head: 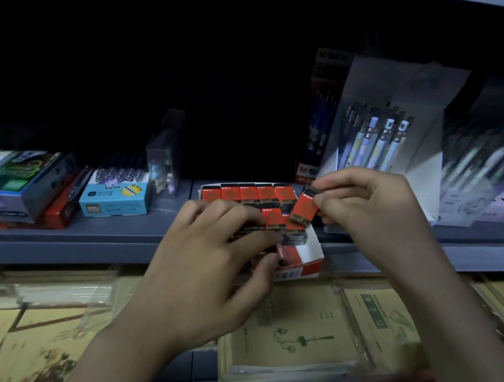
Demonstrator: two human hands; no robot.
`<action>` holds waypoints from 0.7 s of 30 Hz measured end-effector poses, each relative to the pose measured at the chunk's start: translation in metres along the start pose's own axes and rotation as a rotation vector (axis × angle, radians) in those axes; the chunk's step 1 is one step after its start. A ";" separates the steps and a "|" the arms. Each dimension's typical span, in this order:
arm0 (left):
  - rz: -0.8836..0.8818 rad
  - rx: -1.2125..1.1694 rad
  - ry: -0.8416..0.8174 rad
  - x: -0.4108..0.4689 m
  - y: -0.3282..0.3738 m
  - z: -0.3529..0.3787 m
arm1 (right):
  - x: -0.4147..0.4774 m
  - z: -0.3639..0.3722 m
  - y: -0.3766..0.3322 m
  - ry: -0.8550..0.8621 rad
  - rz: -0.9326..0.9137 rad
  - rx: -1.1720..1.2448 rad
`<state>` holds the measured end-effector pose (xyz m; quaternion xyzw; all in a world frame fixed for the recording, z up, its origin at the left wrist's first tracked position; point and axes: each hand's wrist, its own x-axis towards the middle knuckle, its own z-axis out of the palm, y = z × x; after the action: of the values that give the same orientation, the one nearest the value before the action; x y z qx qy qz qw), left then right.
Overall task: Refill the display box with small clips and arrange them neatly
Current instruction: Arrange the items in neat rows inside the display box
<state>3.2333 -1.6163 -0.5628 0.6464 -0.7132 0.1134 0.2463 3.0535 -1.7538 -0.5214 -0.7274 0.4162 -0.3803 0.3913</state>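
The right hand (366, 201) pinches one small red pack (304, 209) between thumb and fingers, tilted, just above the right side of the display box (305, 257). The left hand (208, 258) lies over the left part of the box with its fingers curled down onto the packs there; I cannot tell if it grips one or only presses them. The box sits on the shelf (85, 242), right under both hands. A row of red packs (249, 195) stands neatly just past the fingertips.

What could go wrong? I think the tilted pack may go in crooked and leave the row messy. The left hand could bump the packs under it and push them out of line. The box sits at the shelf's front edge, so a hard push could slide it off.

The red packs show "2B". To the left of the left hand, a blue box (113, 199) has a "deli" mark. Past the right hand, a red pen box (310, 169) starts with "M&G". Other writing is too blurry to read.
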 end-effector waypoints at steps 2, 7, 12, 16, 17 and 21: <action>-0.002 0.000 0.015 -0.001 -0.001 0.000 | 0.001 0.003 0.003 -0.011 -0.016 -0.031; -0.014 0.003 0.016 0.000 -0.003 0.000 | 0.003 0.011 0.009 -0.026 -0.043 -0.085; -0.026 0.000 0.021 0.000 -0.002 0.002 | 0.003 0.013 0.008 -0.017 -0.064 -0.148; -0.022 0.005 0.020 0.001 -0.002 0.002 | 0.002 0.014 0.009 -0.036 -0.061 -0.147; -0.022 0.005 0.019 0.001 -0.002 0.002 | 0.002 0.014 0.010 -0.039 -0.059 -0.140; -0.023 0.003 0.024 0.000 -0.002 0.003 | 0.004 0.013 0.012 -0.033 -0.054 -0.077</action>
<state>3.2349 -1.6184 -0.5657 0.6535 -0.7025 0.1195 0.2552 3.0632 -1.7583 -0.5361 -0.7590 0.4044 -0.3624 0.3592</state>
